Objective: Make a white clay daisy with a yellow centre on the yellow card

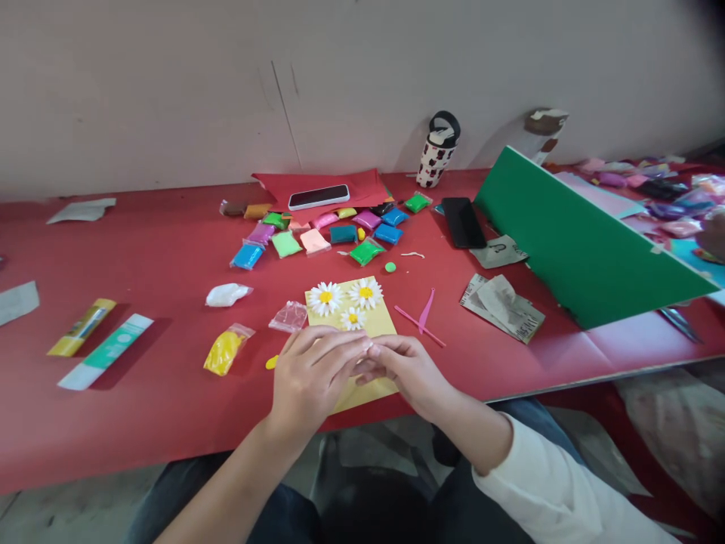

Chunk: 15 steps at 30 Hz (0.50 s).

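My left hand and my right hand meet above a yellow card, fingertips pressed together. A tiny bit of white clay shows between them, mostly hidden by the fingers. On the card's upper part lie three clay daisies with white petals and yellow centres: a left daisy, a right daisy and a smaller lower daisy. Just left of my left hand are a yellow clay piece and a clear wrapper. Pink modelling tools lie crossed to the right.
Several clay packets lie behind the card, near a phone. White clay and a yellow clay bag sit left. A dark phone, paper scraps and a leaning green board stand right. A patterned tumbler is behind.
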Each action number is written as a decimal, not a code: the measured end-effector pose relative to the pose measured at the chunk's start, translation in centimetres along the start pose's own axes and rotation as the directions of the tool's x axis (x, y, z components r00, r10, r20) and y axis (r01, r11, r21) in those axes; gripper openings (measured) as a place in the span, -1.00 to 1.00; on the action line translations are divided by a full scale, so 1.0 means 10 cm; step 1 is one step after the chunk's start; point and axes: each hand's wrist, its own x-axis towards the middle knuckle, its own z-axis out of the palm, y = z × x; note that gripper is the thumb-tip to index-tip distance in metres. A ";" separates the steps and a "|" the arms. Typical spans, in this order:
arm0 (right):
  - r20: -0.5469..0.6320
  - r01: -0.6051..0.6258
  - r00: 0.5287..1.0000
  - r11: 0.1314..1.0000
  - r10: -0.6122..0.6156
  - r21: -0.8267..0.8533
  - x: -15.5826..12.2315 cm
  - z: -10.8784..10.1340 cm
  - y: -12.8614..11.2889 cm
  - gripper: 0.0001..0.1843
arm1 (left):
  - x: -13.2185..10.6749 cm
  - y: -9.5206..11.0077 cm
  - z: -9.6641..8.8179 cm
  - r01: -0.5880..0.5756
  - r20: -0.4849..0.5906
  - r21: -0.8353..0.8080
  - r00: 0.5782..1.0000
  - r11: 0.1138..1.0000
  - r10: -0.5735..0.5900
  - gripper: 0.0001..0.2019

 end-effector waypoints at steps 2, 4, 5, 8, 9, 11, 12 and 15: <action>-0.021 -0.002 1.000 1.000 0.002 -0.024 0.00 -0.02 0.01 -0.80 | 0.00 0.01 0.00 -0.012 0.026 0.006 1.000 1.000 0.012 -0.76; -0.035 0.003 0.999 1.000 -0.003 -0.014 0.01 -0.04 -0.02 -0.82 | 0.01 0.02 -0.01 0.025 0.017 -0.043 1.000 0.999 -0.024 -0.81; -0.058 0.010 0.998 1.000 -0.009 0.017 0.02 -0.05 -0.06 -0.82 | 0.01 0.02 -0.01 0.075 0.002 -0.074 0.997 0.994 -0.075 -0.85; -0.198 0.085 0.979 0.985 -0.055 0.147 0.07 -0.13 -0.21 -0.77 | 0.03 -0.03 -0.06 0.296 -0.005 -0.091 0.955 0.951 -0.298 -0.86; -0.242 0.120 0.967 0.979 -0.079 0.164 0.09 -0.16 -0.26 -0.75 | 0.03 -0.06 -0.08 0.363 0.006 -0.056 0.932 0.930 -0.363 -0.83; -0.291 0.180 0.947 0.975 -0.137 0.127 0.11 -0.21 -0.34 -0.69 | 0.02 -0.14 -0.12 0.449 0.051 0.023 0.892 0.893 -0.449 -0.76; -0.302 0.200 0.939 0.976 -0.165 0.090 0.12 -0.23 -0.35 -0.64 | 0.02 -0.18 -0.14 0.470 0.081 0.048 0.878 0.881 -0.472 -0.72; -0.328 0.242 0.914 0.970 -0.237 -0.025 0.13 -0.26 -0.33 -0.53 | 0.04 -0.29 -0.20 0.475 0.181 0.024 0.863 0.880 -0.471 -0.70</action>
